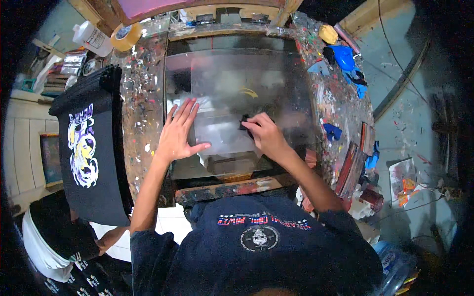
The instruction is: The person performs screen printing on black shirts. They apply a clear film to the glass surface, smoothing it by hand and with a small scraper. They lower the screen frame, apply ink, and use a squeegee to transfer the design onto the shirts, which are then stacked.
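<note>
We are pinching a small black scrap (243, 122) between the thumb and pointing finger of the right hand (267, 137); what it is made of, we are not able to tell. The scrap is sitting near the middle of a dark shiny board (222, 74), just below a yellow mark (248, 92). We may be wiping the board with it. If so, we are doing best by keeping the pinch snug, pressing softly and evenly, and making small, slow strokes. Letting the scrap bunch up could be leaving streaks, so keeping it flat is helping.

Our left hand (177, 135) is holding nothing. It is lying palm down on the left side of the board, with its fingers spreading wide and pointing away from us, and its thumb sticking out to the right. That looks good for keeping the board steady. Our right arm is reaching in from the lower right, its other fingers curling in.
</note>
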A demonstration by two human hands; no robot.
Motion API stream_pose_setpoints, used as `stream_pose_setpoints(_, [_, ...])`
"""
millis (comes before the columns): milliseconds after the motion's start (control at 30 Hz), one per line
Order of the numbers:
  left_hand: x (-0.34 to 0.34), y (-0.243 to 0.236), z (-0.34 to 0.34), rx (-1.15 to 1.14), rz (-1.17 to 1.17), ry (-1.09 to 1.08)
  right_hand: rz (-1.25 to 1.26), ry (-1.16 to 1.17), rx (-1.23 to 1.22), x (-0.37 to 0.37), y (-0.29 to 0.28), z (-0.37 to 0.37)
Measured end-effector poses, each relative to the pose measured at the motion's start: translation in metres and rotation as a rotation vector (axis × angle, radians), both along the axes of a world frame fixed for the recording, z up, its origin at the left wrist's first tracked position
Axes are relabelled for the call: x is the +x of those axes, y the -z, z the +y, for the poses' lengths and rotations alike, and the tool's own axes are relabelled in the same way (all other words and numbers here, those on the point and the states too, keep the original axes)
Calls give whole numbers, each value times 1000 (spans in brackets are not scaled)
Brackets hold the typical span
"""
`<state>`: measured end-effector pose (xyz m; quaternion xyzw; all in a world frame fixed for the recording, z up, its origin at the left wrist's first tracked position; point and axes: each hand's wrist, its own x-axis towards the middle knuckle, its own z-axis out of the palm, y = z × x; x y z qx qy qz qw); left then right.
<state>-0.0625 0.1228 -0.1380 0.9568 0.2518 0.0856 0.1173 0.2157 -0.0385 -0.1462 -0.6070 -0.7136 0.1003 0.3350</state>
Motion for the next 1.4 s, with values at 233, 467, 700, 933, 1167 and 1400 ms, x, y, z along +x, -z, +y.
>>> stream_pose_setpoints(233, [0, 0, 1, 2, -11, -1, -7, -93, -55, 27, 3, 0])
stream_pose_setpoints(467, [2, -1, -1, 7, -53, 13, -11, -130, -130, 44, -7, -4])
stream_pose_setpoints(700, [2, 2, 0, 3, -65, 11, -10, -210, -92, 18, -6, -13])
stream_pose_setpoints(933, [1, 3, -2, 3, -63, 15, 6, -98, -174, 0, -8, -7])
stream_pose_setpoints(1167, [2, -1, -1, 20, -81, 15, 101, -2, -238, 28, -16, 1])
stream_pose_setpoints(1400, [-4, -2, -2, 17, -87, 6, -64, 29, -240, 60, -14, 6])
